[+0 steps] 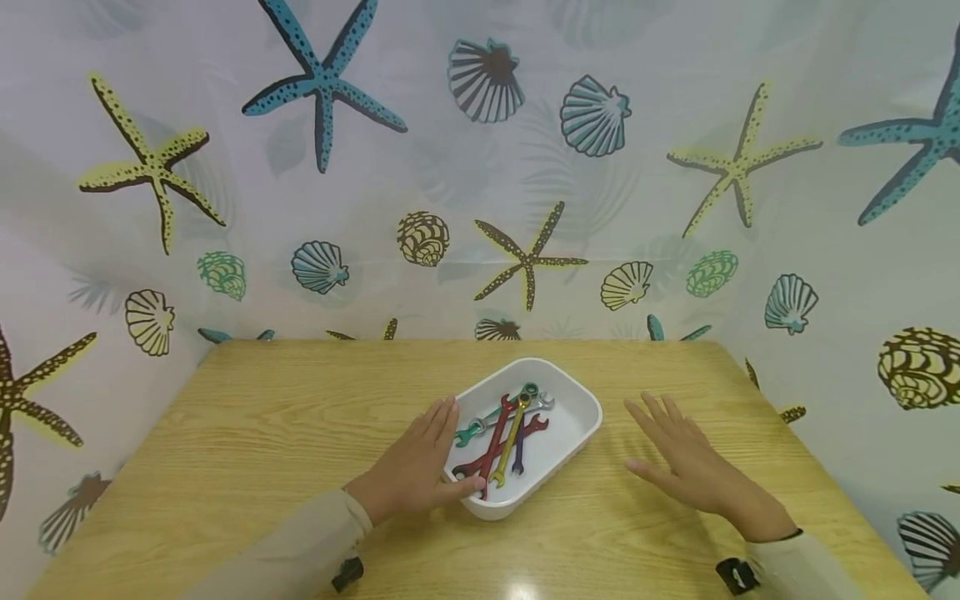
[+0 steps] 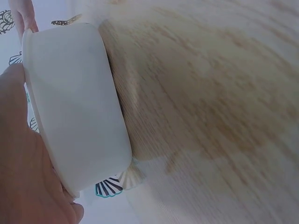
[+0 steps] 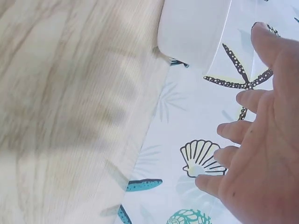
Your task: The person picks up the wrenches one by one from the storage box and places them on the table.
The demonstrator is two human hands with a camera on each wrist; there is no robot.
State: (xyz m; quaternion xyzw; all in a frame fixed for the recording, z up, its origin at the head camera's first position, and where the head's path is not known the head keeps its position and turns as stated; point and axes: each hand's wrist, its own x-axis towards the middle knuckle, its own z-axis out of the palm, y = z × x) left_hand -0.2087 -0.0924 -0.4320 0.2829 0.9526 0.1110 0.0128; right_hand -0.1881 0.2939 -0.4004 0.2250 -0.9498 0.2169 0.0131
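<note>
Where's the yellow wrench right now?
In the head view, the yellow wrench lies inside the white tray, with a red wrench just left of it and a purple wrench just right.

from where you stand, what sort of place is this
Probably a screened-off indoor tabletop workspace: a white sheet printed with starfish and shells surrounds a light-brown, wood-grain table, on which sits a white, rounded rectangular tray holding coloured metal wrenches.
</note>
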